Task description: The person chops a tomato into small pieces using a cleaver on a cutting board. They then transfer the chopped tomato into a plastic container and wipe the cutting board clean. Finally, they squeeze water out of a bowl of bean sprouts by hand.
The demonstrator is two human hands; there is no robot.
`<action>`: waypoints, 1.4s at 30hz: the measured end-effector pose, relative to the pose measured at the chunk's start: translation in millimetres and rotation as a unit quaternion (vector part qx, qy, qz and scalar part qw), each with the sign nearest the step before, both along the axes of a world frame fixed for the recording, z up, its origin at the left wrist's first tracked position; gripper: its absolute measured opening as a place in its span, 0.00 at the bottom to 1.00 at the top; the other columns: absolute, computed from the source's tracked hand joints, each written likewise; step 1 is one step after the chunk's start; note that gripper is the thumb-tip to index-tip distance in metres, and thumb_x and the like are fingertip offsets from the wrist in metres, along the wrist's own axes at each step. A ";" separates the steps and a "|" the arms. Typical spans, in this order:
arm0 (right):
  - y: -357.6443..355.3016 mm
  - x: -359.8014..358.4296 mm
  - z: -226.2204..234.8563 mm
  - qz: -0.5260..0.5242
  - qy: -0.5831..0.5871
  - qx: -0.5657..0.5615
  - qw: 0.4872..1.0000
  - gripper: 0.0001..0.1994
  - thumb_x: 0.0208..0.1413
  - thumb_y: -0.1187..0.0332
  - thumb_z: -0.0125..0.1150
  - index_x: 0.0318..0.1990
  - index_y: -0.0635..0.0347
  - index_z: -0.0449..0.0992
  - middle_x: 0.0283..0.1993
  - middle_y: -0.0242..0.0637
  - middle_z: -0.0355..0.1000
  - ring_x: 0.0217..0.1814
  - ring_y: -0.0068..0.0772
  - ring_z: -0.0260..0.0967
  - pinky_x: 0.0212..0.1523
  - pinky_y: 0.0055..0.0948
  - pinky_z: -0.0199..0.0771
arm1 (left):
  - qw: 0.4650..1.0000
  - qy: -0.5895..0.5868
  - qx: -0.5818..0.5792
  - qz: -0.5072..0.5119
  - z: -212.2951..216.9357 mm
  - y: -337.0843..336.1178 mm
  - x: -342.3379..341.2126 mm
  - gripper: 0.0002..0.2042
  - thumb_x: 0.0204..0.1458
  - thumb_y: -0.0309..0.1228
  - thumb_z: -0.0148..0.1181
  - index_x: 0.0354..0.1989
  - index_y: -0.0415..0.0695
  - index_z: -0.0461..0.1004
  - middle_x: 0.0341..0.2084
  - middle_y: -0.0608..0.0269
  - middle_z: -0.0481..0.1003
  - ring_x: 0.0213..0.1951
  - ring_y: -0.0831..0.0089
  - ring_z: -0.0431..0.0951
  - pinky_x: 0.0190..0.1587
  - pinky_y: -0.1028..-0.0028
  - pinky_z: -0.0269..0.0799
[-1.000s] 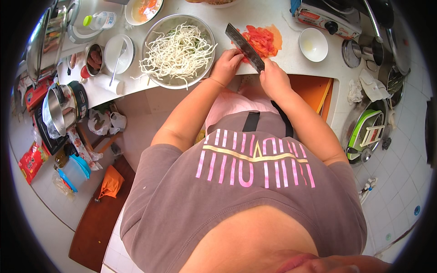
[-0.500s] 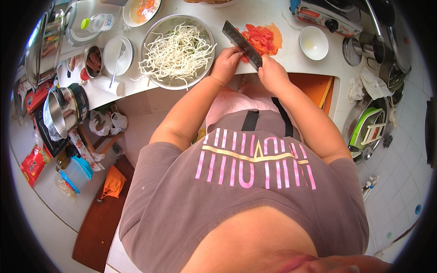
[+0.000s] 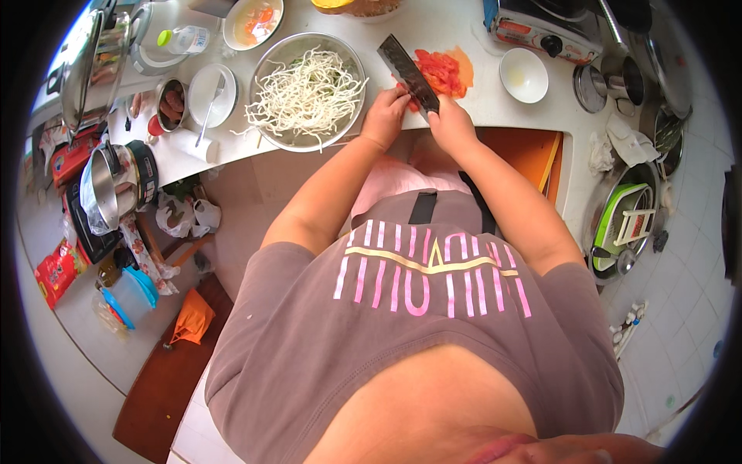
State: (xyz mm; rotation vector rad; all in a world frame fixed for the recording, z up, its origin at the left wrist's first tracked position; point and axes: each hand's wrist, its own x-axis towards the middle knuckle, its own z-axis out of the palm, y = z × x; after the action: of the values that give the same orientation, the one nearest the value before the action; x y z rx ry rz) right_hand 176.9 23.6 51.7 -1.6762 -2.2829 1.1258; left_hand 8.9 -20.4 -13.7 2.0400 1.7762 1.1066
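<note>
My right hand (image 3: 450, 124) grips the handle of a broad dark cleaver (image 3: 407, 71) whose blade lies slanted over an orange cutting board (image 3: 462, 60). Chopped red tomato pieces (image 3: 439, 71) sit on that board, right of the blade. My left hand (image 3: 385, 114) rests at the blade's near end, fingers curled against it and touching the tomato. Just left of my hands stands a large metal bowl (image 3: 272, 131) full of pale shredded strips (image 3: 305, 93).
A white countertop (image 3: 495, 104) carries a small white bowl (image 3: 523, 74), a gas stove (image 3: 545, 29), a white plate with a spoon (image 3: 210, 94) and a bowl of orange slices (image 3: 253, 19). A sink with a green grater (image 3: 627, 224) lies at right; pots (image 3: 116, 185) at left.
Both hands and the cleaver have shifted slightly; the blade has edged along the tomato on the board. The left hand stays at the blade's near end.
</note>
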 end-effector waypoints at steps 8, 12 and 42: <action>23.0 48.0 21.9 -0.039 -0.013 0.114 0.993 0.13 0.55 0.68 0.55 0.46 0.65 0.69 0.43 0.55 0.71 0.47 0.58 0.69 0.47 0.49 0.70 | 0.981 -0.107 -0.056 0.155 28.1 -11.0 15.2 0.11 0.47 0.21 0.60 0.42 0.39 0.76 0.41 0.50 0.74 0.42 0.51 0.75 0.46 0.63 0.73; 37.3 66.9 24.3 -0.078 -0.015 0.116 0.990 0.11 0.54 0.68 0.56 0.42 0.65 0.70 0.42 0.54 0.72 0.45 0.59 0.70 0.46 0.49 0.70 | 0.982 -0.056 -0.046 0.176 25.7 35.9 15.1 0.12 0.48 0.25 0.59 0.42 0.40 0.76 0.41 0.47 0.73 0.43 0.51 0.73 0.47 0.59 0.71; -2.3 96.6 4.1 -0.163 -0.073 -0.013 0.984 0.15 0.57 0.67 0.55 0.48 0.66 0.68 0.48 0.53 0.70 0.50 0.57 0.69 0.48 0.47 0.71 | 0.873 0.194 -0.205 -0.398 39.2 160.2 32.0 0.13 0.42 0.30 0.58 0.39 0.51 0.80 0.45 0.64 0.75 0.49 0.57 0.69 0.54 0.60 0.67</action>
State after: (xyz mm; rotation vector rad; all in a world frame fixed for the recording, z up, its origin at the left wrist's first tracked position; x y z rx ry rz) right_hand 273.5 21.3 55.8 -2.1083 -1.9725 0.9938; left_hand 40.8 139.8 25.5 2.4162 0.9416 0.0719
